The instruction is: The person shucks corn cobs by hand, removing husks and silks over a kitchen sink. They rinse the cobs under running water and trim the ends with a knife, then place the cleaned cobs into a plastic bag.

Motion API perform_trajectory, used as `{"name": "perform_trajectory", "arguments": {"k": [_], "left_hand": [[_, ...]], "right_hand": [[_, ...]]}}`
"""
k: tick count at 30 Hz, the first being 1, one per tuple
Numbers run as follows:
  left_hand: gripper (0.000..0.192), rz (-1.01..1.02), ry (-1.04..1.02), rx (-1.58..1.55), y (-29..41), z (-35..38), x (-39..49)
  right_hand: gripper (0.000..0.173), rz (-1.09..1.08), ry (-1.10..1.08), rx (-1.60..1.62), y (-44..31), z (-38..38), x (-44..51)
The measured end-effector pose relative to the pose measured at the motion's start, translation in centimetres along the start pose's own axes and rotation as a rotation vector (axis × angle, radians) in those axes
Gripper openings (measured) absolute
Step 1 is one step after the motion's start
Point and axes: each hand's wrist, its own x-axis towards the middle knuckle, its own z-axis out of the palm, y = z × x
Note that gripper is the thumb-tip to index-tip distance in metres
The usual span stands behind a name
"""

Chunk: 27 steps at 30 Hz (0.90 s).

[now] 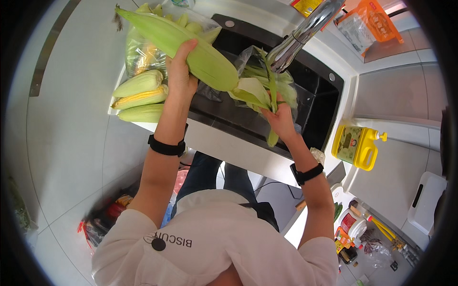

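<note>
My left hand (182,69) grips a large ear of corn (189,50) in its green husk, raised over the sink's left side. The ear's silk end points to the upper left. At its stem end, my right hand (281,114) holds husk leaves (256,93) that bend away from the ear. Beneath that hand, a clear plastic bag (291,96) with loose green husks lies in the black sink (247,130). Left of my left wrist, several ears of corn (139,94) rest on the counter, one showing yellow kernels. Behind them stands a clear bag of corn (143,53).
A chrome faucet (295,43) reaches over the sink from the upper right. On the right counter stands a yellow pump jug (354,146). An orange packet (375,26) lies beyond the sink. Bottles and packages (352,225) crowd the lower right.
</note>
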Motion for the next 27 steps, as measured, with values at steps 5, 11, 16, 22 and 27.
{"name": "perform_trajectory", "arguments": {"k": [5, 11, 16, 22, 27], "left_hand": [[0.035, 0.140, 0.048, -0.027, 0.9, 0.2, 0.9], [0.034, 0.217, 0.131, -0.201, 0.2, 1.2, 1.2], [0.033, 0.133, 0.230, -0.210, -3.2, 0.9, -0.2], [0.033, -0.149, 0.247, -0.285, -6.8, -1.4, -1.4], [0.034, -0.111, 0.219, -0.198, -7.3, -1.8, -1.2]], "right_hand": [[0.032, -0.196, -0.039, -0.272, 4.4, -0.7, 2.1], [0.021, 0.197, 0.155, 0.306, 5.6, 0.2, 5.5], [0.029, 0.328, 0.281, 1.517, 2.1, 0.7, 5.8], [0.019, -0.049, 0.178, 1.874, 1.9, 1.5, 4.3], [0.024, 0.115, -0.057, 1.378, 2.0, 0.2, 3.5]]}}
